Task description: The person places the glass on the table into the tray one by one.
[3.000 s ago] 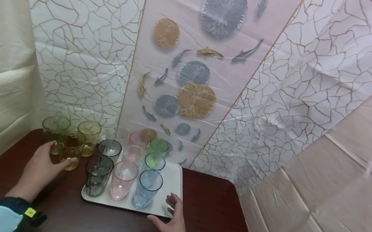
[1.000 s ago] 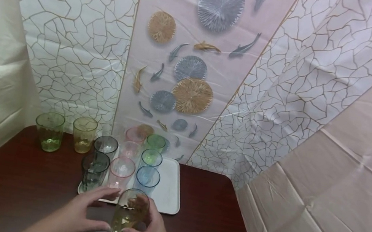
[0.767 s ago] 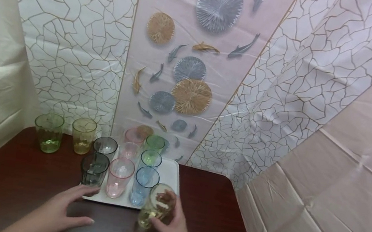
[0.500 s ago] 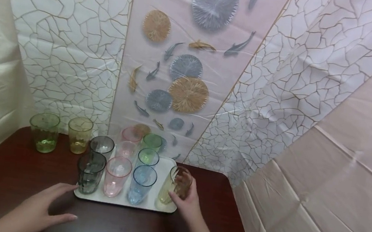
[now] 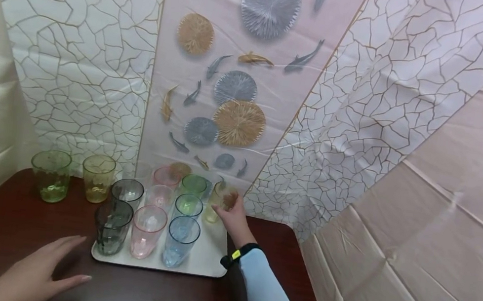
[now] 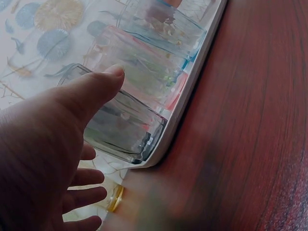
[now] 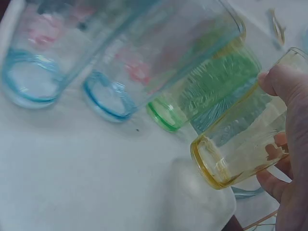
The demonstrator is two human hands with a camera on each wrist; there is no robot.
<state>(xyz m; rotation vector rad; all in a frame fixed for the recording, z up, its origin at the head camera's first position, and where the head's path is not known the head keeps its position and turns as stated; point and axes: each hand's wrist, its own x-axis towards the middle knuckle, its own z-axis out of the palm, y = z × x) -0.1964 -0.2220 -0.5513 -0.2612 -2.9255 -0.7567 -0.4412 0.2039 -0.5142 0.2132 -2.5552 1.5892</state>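
Note:
My right hand [image 5: 231, 217] grips a clear yellow drinking glass [image 7: 240, 139] by its side, at the back right of the white tray [image 5: 211, 261]. In the right wrist view, the thumb lies on one side of the glass and fingers on the other. A green glass [image 7: 202, 86] stands just beside it. My left hand [image 5: 33, 268] hovers over the table near the tray's front left corner, thumb and fingers apart, holding nothing. The grey glass [image 5: 111, 230] is the nearest to it; beside that stand a pink glass [image 5: 148, 234] and a blue glass [image 5: 180, 243].
More glasses stand in rows behind on the tray, grey, pink, blue and green. Off the tray at the back left of the dark red-brown table [image 5: 153, 294] are a green glass [image 5: 51, 178] and a yellow glass [image 5: 98, 181]. Patterned cloth [image 5: 230, 94] hangs behind.
The yellow glass went from the left hand's side to the right hand, then over to the tray's back right. The left hand released it and drew back left.

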